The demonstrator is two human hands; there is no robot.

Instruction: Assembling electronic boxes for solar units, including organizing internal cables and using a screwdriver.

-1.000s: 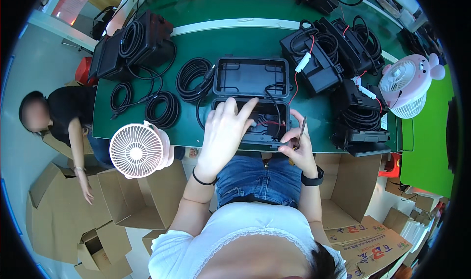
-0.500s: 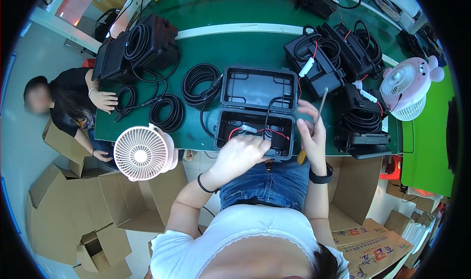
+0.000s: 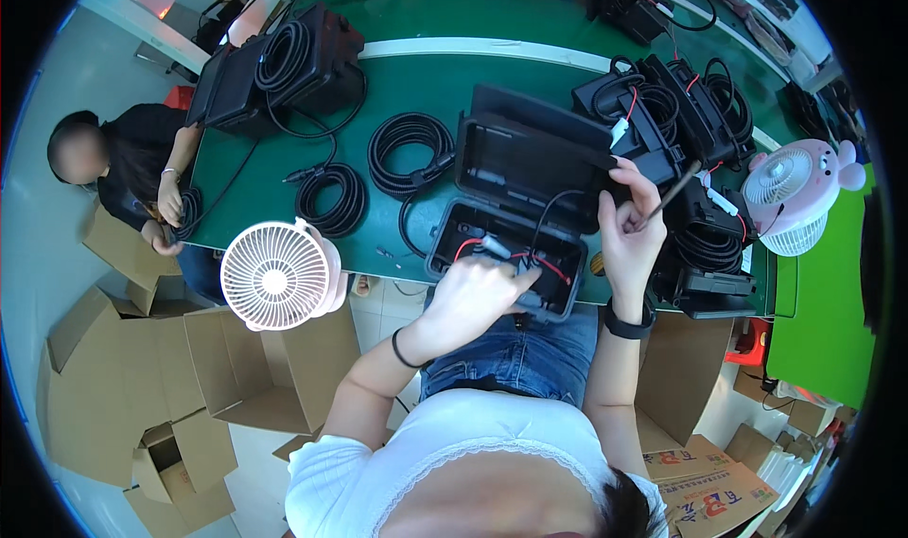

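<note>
An open black plastic case [image 3: 515,180] lies on the green table [image 3: 416,88] in front of me, lid raised, with red and black wires [image 3: 544,259] inside. My left hand [image 3: 478,297] rests in the case's lower half, fingers curled on the wires near a small connector. My right hand [image 3: 629,226] is raised beside the lid and grips a thin dark screwdriver [image 3: 673,194].
Coiled black cables [image 3: 407,150] and more black cases [image 3: 284,65] lie across the table. A white desk fan [image 3: 276,275] is clipped at the near edge, a pink one [image 3: 790,193] stands right. A person sits at left [image 3: 142,174]. Cardboard boxes [image 3: 161,387] crowd the floor.
My left hand slid from lying flat over the case down into its lower half onto the wires. My right hand rose to the lid with the screwdriver.
</note>
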